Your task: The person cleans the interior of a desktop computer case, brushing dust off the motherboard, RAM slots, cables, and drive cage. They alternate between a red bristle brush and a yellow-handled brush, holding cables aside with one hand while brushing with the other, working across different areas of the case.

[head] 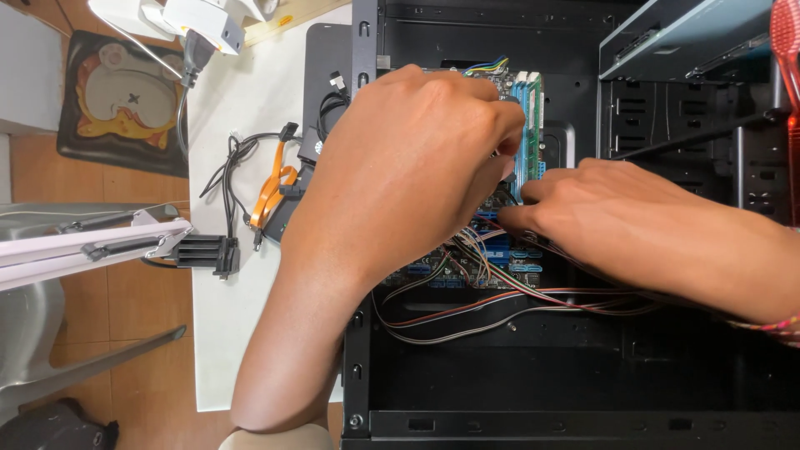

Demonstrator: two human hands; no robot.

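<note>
The green memory stick [528,133] stood upright on the board [500,250] inside the black computer case [583,392]. The left hand [417,158] was curled, fingers pressed together against the stick. The right hand [617,217] pinched near its lower end. Thin coloured wires [500,304] crowded under both hands. Black and orange cables [262,187] lay on the white table [242,333] nearby.

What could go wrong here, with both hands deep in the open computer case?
1. The right hand pinches among thin coloured wires; a tug might loosen a connector.
2. The left hand covers the motherboard beside the upright memory sticks; pressure could flex them.
3. The left hand hides the fingertips' work, so misplacement is possible.
</note>
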